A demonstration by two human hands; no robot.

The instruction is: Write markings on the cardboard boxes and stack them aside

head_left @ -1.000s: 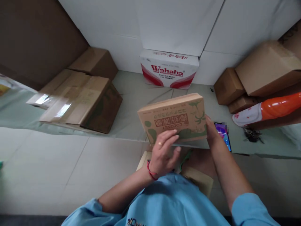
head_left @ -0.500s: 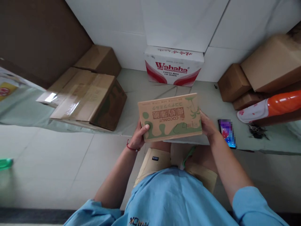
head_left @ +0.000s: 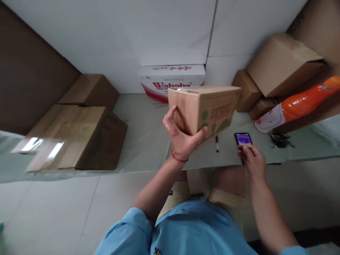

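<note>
Table (head_left: 143,141): pale green cloth top, runs left to right.
Carton (head_left: 172,76): white and red, at the wall, partly hidden.
Box (head_left: 205,109): ahead of the body, looks raised over the table, tilted.
Box axis: long way runs from the near left end off to the right and away; plain end faces left, printed side faces the body.
Left hand (head_left: 183,140): the nearer one; grips the box at its left end, thumb on the printed side, fingers on the end; box lies up and right of it.
Right hand (head_left: 253,161): well apart from the box, which lies up and left of it; fingertips drawn together at the phone's (head_left: 243,138) near end; contact or hold, cannot tell.
Pen (head_left: 217,143): on the table, between box and phone, pointing away from the body.
</note>
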